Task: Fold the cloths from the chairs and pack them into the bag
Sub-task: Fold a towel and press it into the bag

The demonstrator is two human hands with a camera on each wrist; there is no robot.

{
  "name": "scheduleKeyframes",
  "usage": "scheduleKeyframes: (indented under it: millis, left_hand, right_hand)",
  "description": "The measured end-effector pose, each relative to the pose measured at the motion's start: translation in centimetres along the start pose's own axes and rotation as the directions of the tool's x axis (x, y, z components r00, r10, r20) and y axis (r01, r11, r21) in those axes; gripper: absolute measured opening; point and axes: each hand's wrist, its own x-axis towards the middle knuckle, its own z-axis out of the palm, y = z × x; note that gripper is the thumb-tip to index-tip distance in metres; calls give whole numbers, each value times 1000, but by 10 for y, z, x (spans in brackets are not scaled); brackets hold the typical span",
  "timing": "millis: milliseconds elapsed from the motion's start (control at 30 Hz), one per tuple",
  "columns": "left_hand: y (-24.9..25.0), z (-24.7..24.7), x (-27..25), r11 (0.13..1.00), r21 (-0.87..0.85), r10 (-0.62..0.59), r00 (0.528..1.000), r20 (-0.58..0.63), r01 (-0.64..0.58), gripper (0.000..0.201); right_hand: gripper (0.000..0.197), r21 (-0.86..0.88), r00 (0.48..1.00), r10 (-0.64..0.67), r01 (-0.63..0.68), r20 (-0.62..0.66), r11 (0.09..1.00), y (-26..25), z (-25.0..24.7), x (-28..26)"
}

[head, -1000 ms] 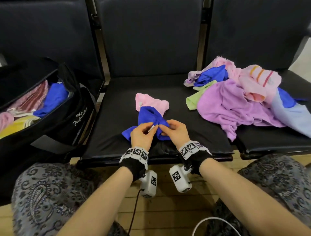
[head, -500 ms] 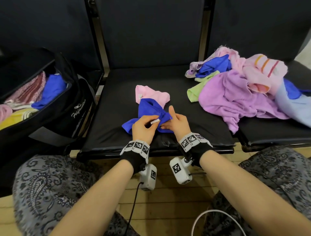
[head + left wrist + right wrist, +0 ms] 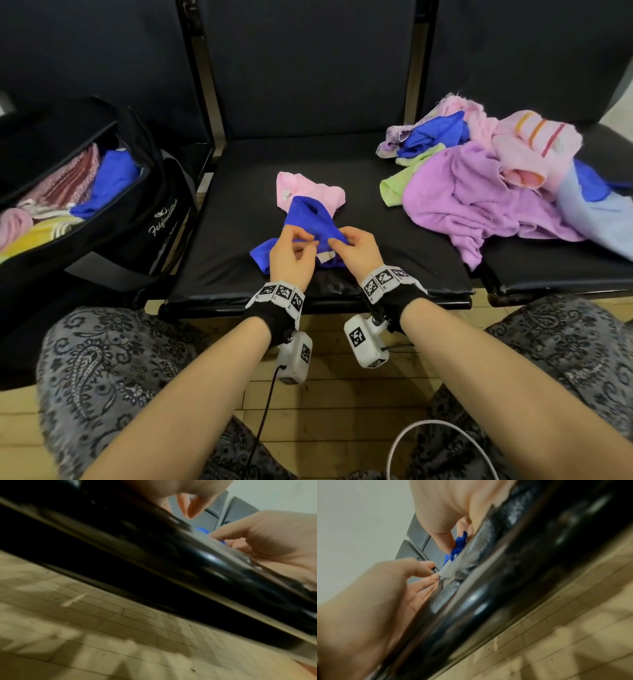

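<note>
- Nearest, the person's patterned trousers (image 3: 113,370) frame a strip of wooden floor (image 3: 346,394).
- At the near edge of the middle chair seat (image 3: 212,270), the left hand (image 3: 291,258) pinches an edge of the blue cloth (image 3: 308,214) between thumb and fingertips.
- Just right of it, the right hand (image 3: 356,253) pinches the same cloth, its fingers curled on the fabric.
- The blue cloth lies bunched on the seat, and its far end overlaps a pink cloth (image 3: 315,192).
- On the left, the open black bag (image 3: 137,233) holds folded cloths, one of them blue.
- Far right, a pile of cloths (image 3: 486,192) spreads from the middle seat onto the right chair.
</note>
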Motion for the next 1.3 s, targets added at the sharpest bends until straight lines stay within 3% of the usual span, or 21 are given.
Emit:
scheduleKeyframes:
  millis: [67,133,233,333,467,567,667,733,833,867,933,1000,1067,1133,1167,1233,1300]
  left_hand:
    - [2,-1,5,988,151,7,1000,8,-8,30]
    - [11,-2,9,919,393,-20,994,110,-25,50]
    - [34,-7,17,738,662,-72,961,266,-128,58]
    - [53,-13,27,485,840,-155,922,355,-242,54]
    - [71,-17,38,177,920,-154,913,378,-351,44]
    - [87,-21,43,115,920,-155,908,388,-374,41]
    - [105,-34,52,43,954,-125,946,300,-297,34]
    - [123,-43,58,49,972,-67,971,231,-228,33]
    - [156,-60,66,70,968,32,970,241,-242,33]
    - [165,-65,69,119,963,75,969,236,-244,33]
    - [176,-73,74,271,920,175,954,243,-284,25]
    - [176,-78,77,525,779,252,937,243,-343,19]
    - [173,-83,78,739,574,282,936,210,-352,28]
    - [167,-85,82,876,419,178,968,176,-237,39]
    - [163,-86,83,904,394,95,977,192,-165,38]
    - [150,-87,86,893,448,-74,967,243,-44,21]
    - [135,-87,85,891,453,-173,947,270,34,21]
  right_hand:
    - [7,-30,999,-37,38,28,999,-4,-1,-5]
    - [9,-60,995,-69,74,76,995,-6,-1,-9]
    - [15,-91,987,-109,120,120,989,-10,-3,-12]
    - [18,-142,971,-160,186,175,972,-18,-11,-17]
    - [19,-276,928,-217,304,304,912,-36,-27,-25]
    - [22,-346,893,-261,391,367,853,-57,-41,-26]
    - [23,-368,864,-338,472,373,801,-85,-62,-20]
    - [23,-416,882,-341,458,326,786,-106,-79,-12]
    - [19,-482,913,-355,408,201,776,-129,-97,3]
    - [18,-502,919,-369,385,136,775,-135,-101,7]
    - [19,-536,925,-380,326,11,779,-146,-106,13]
    - [20,-523,932,-353,261,-82,811,-155,-108,19]
    - [20,-472,941,-305,204,-148,858,-161,-107,24]
    - [19,-427,957,-249,165,-149,889,-162,-104,24]
    - [15,-389,968,-222,162,-114,907,-161,-102,23]
    - [13,-261,990,-139,131,-13,956,-156,-98,21]
    - [15,-37,995,25,-22,96,999,-146,-94,18]
